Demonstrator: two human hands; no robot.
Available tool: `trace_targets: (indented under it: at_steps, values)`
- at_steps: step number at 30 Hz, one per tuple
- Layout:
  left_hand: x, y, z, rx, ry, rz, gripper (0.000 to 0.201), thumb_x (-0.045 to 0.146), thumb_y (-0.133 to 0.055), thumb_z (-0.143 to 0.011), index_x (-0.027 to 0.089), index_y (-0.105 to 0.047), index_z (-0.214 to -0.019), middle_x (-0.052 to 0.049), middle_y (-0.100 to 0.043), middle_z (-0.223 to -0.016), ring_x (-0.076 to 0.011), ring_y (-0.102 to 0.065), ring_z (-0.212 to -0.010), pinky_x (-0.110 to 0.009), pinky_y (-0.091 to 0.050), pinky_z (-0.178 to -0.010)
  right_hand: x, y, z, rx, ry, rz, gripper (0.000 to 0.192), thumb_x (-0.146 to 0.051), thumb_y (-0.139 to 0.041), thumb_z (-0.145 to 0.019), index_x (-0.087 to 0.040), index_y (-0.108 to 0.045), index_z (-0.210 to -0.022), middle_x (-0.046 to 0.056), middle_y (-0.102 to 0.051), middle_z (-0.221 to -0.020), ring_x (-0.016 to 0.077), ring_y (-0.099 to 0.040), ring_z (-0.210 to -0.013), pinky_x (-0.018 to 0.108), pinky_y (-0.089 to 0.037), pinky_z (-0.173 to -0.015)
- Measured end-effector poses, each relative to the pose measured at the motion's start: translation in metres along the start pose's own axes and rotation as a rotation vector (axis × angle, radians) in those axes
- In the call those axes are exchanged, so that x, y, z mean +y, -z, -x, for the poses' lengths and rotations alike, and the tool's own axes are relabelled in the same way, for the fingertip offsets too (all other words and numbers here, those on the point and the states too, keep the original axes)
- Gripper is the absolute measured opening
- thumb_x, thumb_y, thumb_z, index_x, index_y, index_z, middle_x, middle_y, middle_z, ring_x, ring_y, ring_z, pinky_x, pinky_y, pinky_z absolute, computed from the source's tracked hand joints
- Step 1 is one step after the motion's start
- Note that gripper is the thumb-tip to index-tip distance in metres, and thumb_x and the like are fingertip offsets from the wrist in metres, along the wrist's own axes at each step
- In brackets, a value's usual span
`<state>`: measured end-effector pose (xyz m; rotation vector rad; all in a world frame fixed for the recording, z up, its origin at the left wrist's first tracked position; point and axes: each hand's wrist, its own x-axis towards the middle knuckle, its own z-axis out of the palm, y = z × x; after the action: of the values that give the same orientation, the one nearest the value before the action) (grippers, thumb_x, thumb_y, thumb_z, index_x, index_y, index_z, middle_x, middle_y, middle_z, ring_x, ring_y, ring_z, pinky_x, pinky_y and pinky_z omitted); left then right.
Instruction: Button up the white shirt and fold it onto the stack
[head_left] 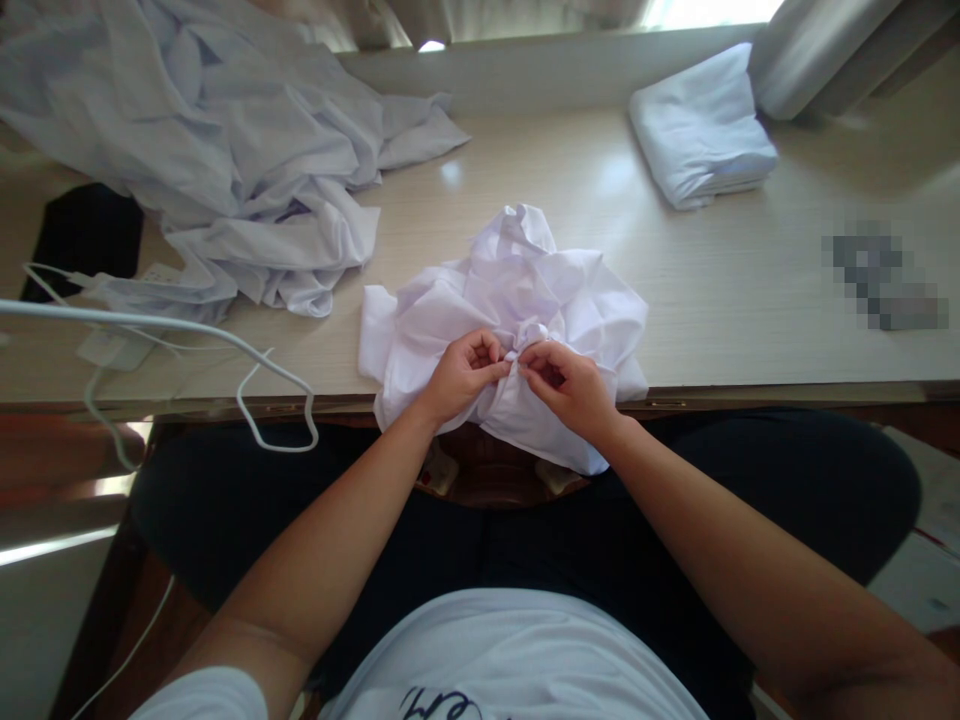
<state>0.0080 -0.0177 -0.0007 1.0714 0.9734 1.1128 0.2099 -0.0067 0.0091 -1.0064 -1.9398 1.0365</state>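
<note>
A crumpled white garment (585, 300), shirt-like in its thin cloth, lies at the front edge of the table, with part of it hanging over toward my lap. My left hand (471, 372) pinches the cloth near its middle between thumb and fingers. Close beside it, almost touching, my right hand (568, 382) is closed on the same gathered spot. A small bunched fold (531, 334) of the garment stands up between the fingertips. Exactly what detail the fingers grip there is hidden.
A large heap of white cloth (247, 130) covers the table (787, 330) at left. Folded white cloth (701, 125) rests back right, near a curtain (817, 50). A black object (90, 235), a white cable (172, 325) and a pixelated item (885, 280) are also around.
</note>
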Motion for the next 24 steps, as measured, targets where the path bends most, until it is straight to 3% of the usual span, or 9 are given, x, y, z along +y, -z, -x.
trace_targets:
  at_steps: [24]
  values:
    - [0.0015,0.0015,0.0019,-0.011,0.022,0.005,0.039,0.039,-0.086,-0.071,0.017,-0.055,-0.080,0.001,-0.056,-0.081,-0.0101,-0.053,-0.074,-0.022,-0.042,-0.067,-0.0019,0.0020,-0.0033,0.009,-0.082,-0.101,0.016,-0.035,-0.066,-0.090,-0.023,-0.072,-0.098,-0.002,-0.057,-0.069,0.0119,-0.048,-0.060,0.027,-0.039,-0.057]
